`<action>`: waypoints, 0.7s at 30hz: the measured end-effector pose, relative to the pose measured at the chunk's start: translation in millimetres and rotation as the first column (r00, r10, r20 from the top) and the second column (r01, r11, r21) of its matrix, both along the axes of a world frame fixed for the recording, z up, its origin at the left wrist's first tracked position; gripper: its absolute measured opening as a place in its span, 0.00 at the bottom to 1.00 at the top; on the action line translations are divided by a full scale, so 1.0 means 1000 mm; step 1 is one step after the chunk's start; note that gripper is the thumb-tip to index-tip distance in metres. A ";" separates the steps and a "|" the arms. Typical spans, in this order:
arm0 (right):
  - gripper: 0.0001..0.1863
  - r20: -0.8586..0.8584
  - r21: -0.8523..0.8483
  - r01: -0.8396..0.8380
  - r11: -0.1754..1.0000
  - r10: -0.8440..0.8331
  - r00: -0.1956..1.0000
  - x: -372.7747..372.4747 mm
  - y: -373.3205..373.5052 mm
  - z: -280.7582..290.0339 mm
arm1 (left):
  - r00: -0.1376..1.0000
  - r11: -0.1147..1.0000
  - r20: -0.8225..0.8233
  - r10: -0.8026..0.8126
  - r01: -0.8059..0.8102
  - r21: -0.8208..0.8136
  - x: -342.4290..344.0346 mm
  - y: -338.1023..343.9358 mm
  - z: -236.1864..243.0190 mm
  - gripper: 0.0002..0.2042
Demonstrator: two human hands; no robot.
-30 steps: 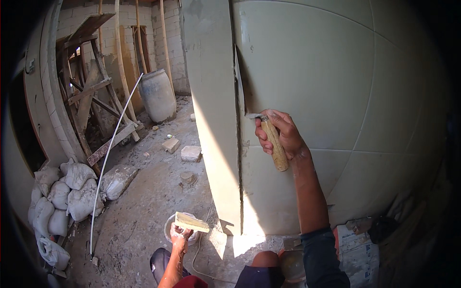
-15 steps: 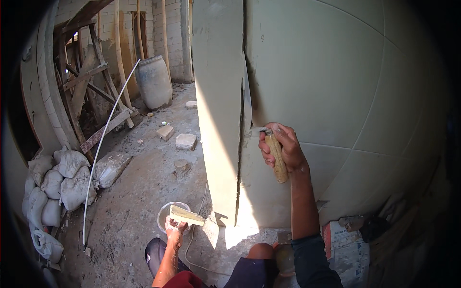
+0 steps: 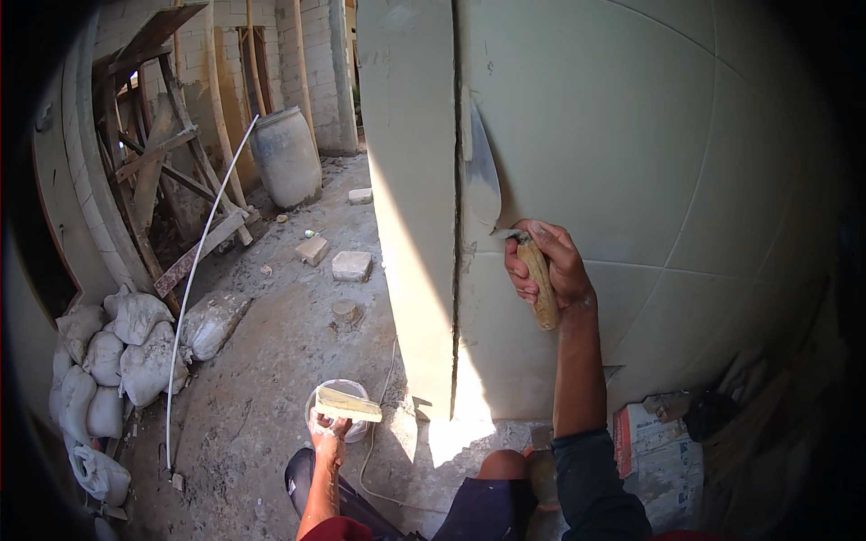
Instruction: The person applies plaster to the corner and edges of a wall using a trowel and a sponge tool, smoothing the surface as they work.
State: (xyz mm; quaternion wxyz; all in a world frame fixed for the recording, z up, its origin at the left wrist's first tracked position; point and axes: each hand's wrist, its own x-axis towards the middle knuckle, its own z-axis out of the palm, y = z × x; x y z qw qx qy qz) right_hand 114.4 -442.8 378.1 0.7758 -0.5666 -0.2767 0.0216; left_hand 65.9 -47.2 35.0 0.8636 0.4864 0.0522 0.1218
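Wooden-handled trowel point(image 3: 540, 302) is clamped in the right hand point(image 3: 561, 266) — fingers wrapped round the grip, thumb up near the neck. Blade point(image 3: 484, 185) is up-left of those fingers, long axis near vertical, tip leaning slightly left, close to the left edge of the pale tiled wall point(image 3: 613, 162), where a dark gap point(image 3: 456, 298) runs. Shadow falls right of the blade; can't tell if its left edge touches the wall. Right hand is the nearer one. Left hand point(image 3: 328, 438) is low, well apart, clamped on a pale block point(image 3: 350, 406) — long axis roughly sideways, overlapping a white bucket point(image 3: 357, 432) in view. Writing: white sack point(image 3: 666, 469) by the wall's foot carries print, too small to read; none legible on trowel or block.
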 end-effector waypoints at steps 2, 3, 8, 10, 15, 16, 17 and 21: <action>0.20 0.008 0.050 0.048 0.998 -0.048 0.999 -0.002 -0.002 -0.013 | 0.999 0.999 -0.027 0.020 -0.021 -0.026 -0.003 -0.002 0.009 0.19; 0.19 0.018 0.024 0.088 0.996 -0.088 0.996 0.000 0.001 -0.016 | 0.999 0.999 -0.028 0.020 -0.021 -0.025 -0.004 0.003 0.009 0.21; 0.18 0.065 -0.100 0.211 0.972 -0.205 0.977 0.001 0.033 -0.026 | 0.997 0.998 -0.031 0.065 -0.064 0.023 -0.008 0.014 -0.004 0.21; 0.18 0.043 -0.101 0.187 0.977 -0.184 0.982 -0.008 0.036 -0.026 | 0.999 0.999 -0.003 0.048 -0.048 0.015 -0.009 0.010 -0.001 0.21; 0.19 0.030 0.038 0.133 0.990 -0.134 0.991 -0.016 0.010 -0.024 | 1.000 0.998 -0.023 0.010 -0.009 0.055 -0.014 0.012 -0.011 0.24; 0.19 0.028 0.048 0.134 0.990 -0.136 0.990 -0.013 0.010 -0.014 | 1.000 0.998 -0.019 0.002 -0.001 0.056 -0.014 0.012 -0.012 0.25; 0.19 0.039 0.031 0.119 0.992 -0.121 0.992 -0.008 0.010 -0.003 | 1.000 0.998 -0.015 -0.007 0.008 0.057 -0.014 0.012 -0.013 0.25; 0.18 0.048 -0.024 0.059 0.998 -0.058 0.997 0.013 0.015 0.009 | 0.999 0.999 -0.042 0.003 -0.001 0.046 -0.017 0.007 -0.005 0.23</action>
